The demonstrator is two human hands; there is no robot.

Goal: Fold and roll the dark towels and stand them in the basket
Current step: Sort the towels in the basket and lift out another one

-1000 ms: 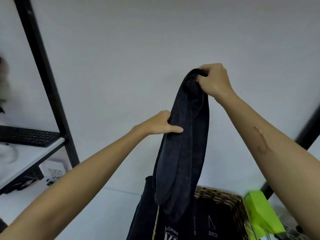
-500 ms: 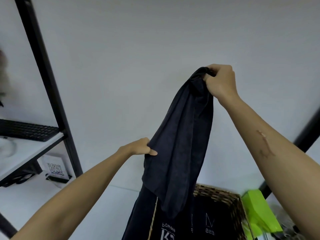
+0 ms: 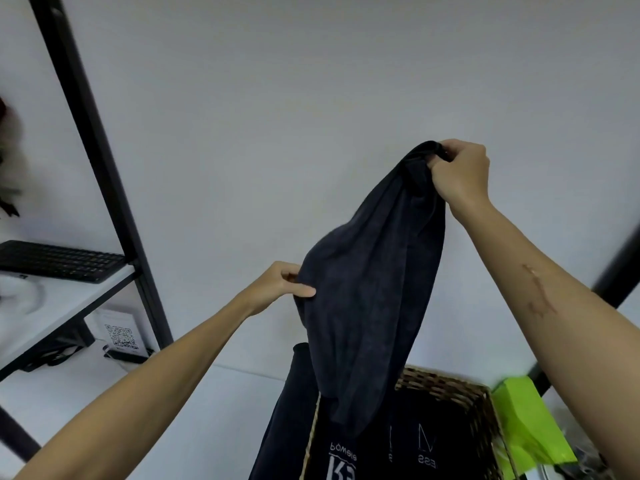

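Dark towel held up above the wicker basket.
My right hand (image 3: 460, 171) grips the dark towel (image 3: 374, 282) at its top corner; my left hand (image 3: 280, 285) pinches its side edge, the towel hanging over the wicker basket (image 3: 478, 403).

Office corner: keyboard (image 3: 62, 260) on black-framed shelf (image 3: 104, 161).

Your white table (image 3: 86, 417): woven basket (image 3: 460, 389) at right; QR-code card (image 3: 119, 336) at far-left edge. Shelf (image 3: 52, 306) above left corner carries black keyboard (image 3: 59, 259).
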